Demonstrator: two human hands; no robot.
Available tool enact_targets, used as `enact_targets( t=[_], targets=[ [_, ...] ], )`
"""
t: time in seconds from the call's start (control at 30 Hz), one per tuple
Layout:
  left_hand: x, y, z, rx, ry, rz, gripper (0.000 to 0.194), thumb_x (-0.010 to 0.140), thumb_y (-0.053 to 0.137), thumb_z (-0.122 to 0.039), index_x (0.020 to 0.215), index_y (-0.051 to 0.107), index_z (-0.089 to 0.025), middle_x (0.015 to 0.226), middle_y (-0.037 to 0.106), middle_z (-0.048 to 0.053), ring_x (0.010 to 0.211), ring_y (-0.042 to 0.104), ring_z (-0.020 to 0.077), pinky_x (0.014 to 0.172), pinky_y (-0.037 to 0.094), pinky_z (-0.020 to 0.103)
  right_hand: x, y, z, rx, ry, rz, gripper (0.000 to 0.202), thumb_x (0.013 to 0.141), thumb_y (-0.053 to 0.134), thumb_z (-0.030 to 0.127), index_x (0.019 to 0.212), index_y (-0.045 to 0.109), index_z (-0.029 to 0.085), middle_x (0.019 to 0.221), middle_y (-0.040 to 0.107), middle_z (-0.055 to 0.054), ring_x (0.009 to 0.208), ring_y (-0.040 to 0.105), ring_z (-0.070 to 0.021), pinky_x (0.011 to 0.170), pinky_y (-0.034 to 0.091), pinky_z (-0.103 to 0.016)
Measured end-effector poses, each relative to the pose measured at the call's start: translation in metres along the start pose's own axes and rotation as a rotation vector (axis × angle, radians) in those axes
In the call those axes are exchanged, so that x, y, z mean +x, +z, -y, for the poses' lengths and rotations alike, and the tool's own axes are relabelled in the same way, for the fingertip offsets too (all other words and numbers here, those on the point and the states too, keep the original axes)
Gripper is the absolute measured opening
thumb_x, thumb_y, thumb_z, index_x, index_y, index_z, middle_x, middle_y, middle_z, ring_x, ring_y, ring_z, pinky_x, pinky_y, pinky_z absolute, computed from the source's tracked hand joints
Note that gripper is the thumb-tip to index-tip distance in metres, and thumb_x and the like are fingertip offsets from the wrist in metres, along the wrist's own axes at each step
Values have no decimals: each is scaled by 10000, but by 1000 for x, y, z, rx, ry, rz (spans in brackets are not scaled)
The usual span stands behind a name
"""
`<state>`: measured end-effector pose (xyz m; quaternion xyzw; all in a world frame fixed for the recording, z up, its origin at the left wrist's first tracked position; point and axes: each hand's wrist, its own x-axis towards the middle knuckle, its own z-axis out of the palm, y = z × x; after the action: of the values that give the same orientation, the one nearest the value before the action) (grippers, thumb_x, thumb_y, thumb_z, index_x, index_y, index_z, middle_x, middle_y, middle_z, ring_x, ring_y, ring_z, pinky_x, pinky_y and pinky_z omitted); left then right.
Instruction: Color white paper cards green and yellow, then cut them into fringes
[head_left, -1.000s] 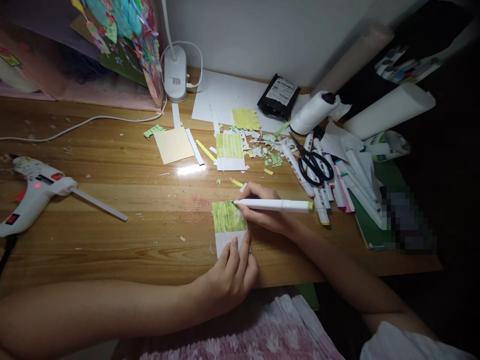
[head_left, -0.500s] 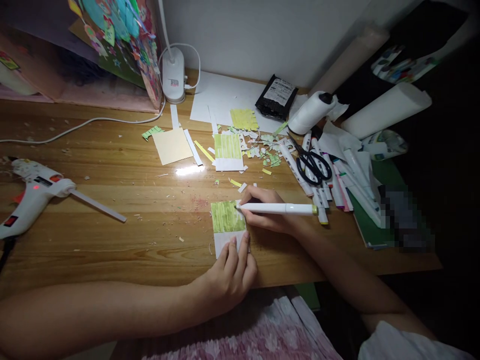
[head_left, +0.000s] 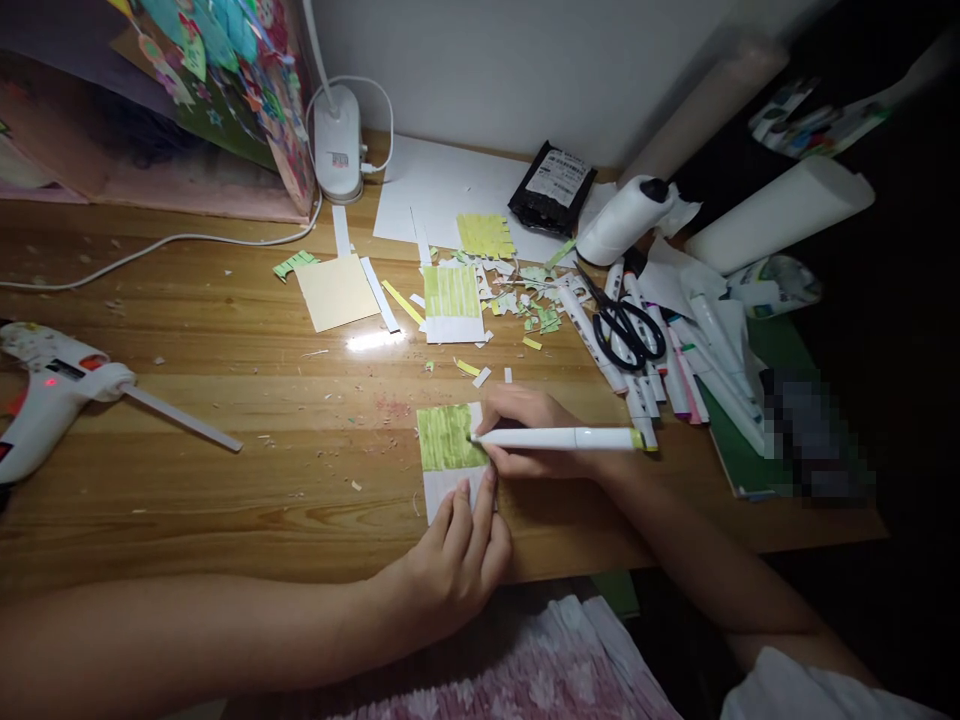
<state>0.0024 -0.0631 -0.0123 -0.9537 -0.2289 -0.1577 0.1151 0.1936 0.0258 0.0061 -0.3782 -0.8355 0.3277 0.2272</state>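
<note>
A small white paper [head_left: 448,438] lies near the table's front edge, its upper part streaked olive green and its lower part white. My right hand [head_left: 529,405] is closed round a white marker [head_left: 559,438] with a yellow-green end cap. The marker's tip touches the coloured part near its right side. My left hand [head_left: 466,545] rests its outstretched fingertips on the white lower part, flat against the paper. Farther back lie another half-coloured green-and-white paper [head_left: 452,303] and a yellow-green fringed paper [head_left: 485,236].
A hot glue gun [head_left: 56,395] with a glue stick lies at left. Black-handled scissors [head_left: 630,335] rest on several markers [head_left: 679,385] at right. Green paper scraps [head_left: 541,318], a cream square [head_left: 337,292], a black packet [head_left: 553,188] and a white lamp base [head_left: 337,140] sit farther back.
My right hand and the marker have moved slightly down the paper, bringing the tip lower in the green area. My left hand stays on the paper. The whole view has shifted slightly.
</note>
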Motion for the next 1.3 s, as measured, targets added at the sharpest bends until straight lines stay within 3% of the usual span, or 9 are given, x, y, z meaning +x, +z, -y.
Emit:
enact_targets(
  t=[0.27, 0.37, 0.5, 0.83, 1.3],
  targets=[
    [-1, 0, 0, 6, 3, -5, 303, 876, 341, -203, 1024, 554, -46, 1177, 592, 224, 969, 630, 263, 869, 446, 369, -2, -1, -5, -30, -52, -1, 132, 676, 559, 88, 738, 498, 186, 694, 530, 5, 642, 468, -129, 610, 373, -239],
    [-1, 1, -1, 12, 5, 0, 304, 874, 342, -205, 1029, 550, -46, 1194, 579, 231, 983, 623, 264, 888, 436, 373, -2, -2, -6, -64, -15, -56, 125, 691, 556, 97, 751, 497, 189, 705, 534, -3, 659, 470, -141, 622, 374, -250],
    [0, 1, 0, 1, 12, 7, 305, 875, 332, -195, 1024, 552, -47, 1195, 580, 225, 992, 621, 271, 886, 441, 372, -1, -6, -7, -37, -4, -4, 111, 707, 572, 116, 731, 489, 185, 700, 534, 0, 649, 473, -134, 616, 371, -242],
    [-1, 0, 0, 19, 20, 31, 355, 888, 314, -210, 1081, 556, -35, 1221, 567, 211, 1045, 599, 285, 890, 455, 363, 4, -6, -6, -36, 109, -80, 93, 739, 558, 114, 806, 524, 169, 730, 547, -4, 669, 505, -133, 619, 379, -233],
    [0, 0, -1, 21, 10, 4, 342, 889, 310, -193, 1042, 573, -36, 1195, 583, 216, 1014, 615, 284, 884, 436, 377, 6, -11, -4, -28, 130, -41, 91, 729, 550, 106, 797, 525, 160, 746, 564, -8, 668, 509, -126, 621, 379, -224]
  ],
)
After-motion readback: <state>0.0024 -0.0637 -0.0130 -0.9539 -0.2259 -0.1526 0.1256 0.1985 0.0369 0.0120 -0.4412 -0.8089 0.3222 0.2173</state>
